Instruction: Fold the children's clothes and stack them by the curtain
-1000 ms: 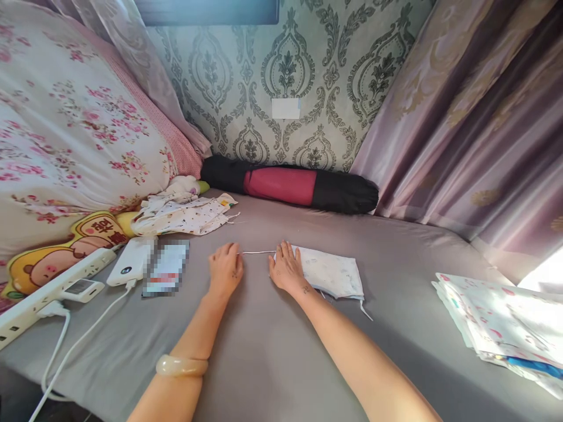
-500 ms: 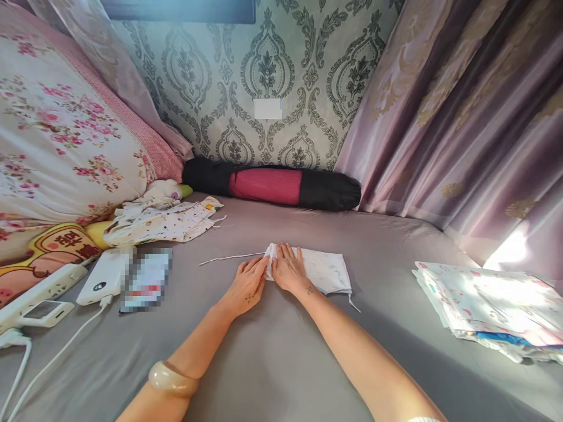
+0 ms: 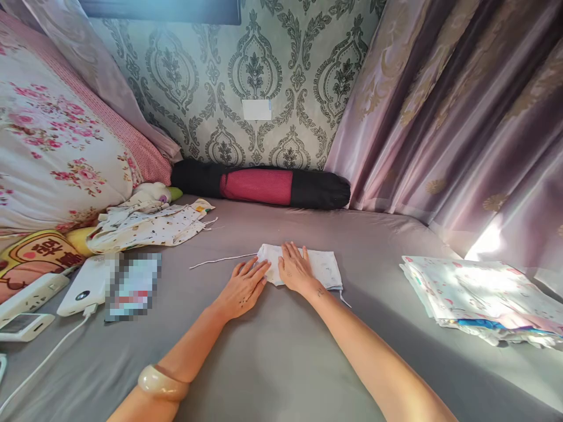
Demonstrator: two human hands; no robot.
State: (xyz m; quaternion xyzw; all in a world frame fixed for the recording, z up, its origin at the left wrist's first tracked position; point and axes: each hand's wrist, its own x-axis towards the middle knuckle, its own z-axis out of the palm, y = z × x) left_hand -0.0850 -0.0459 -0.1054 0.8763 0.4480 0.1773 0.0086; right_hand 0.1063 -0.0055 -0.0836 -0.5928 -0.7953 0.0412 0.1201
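Note:
A small white folded cloth garment (image 3: 326, 266) lies flat on the grey bed sheet in front of me, with a white string (image 3: 215, 261) trailing out to its left and a short one at its lower right corner. My right hand (image 3: 294, 266) rests flat on the middle of the cloth, fingers stretched forward. At the cloth's left edge lies my left hand (image 3: 246, 286), its fingers extended and the tips touching the fabric. Neither hand grips anything. A pale bangle (image 3: 162, 382) is on my left wrist.
To the right is a stack of folded printed cloths (image 3: 479, 293). At left lie a patterned garment (image 3: 153, 225), a white power bank (image 3: 85, 287), a blurred packet (image 3: 136, 287) and a power strip (image 3: 33, 296). A black and red rolled bag (image 3: 257, 186) lies by the wall.
My right hand has slid a little right across the cloth. My left fingers have flattened and spread at its left edge. The whole view has shifted slightly.

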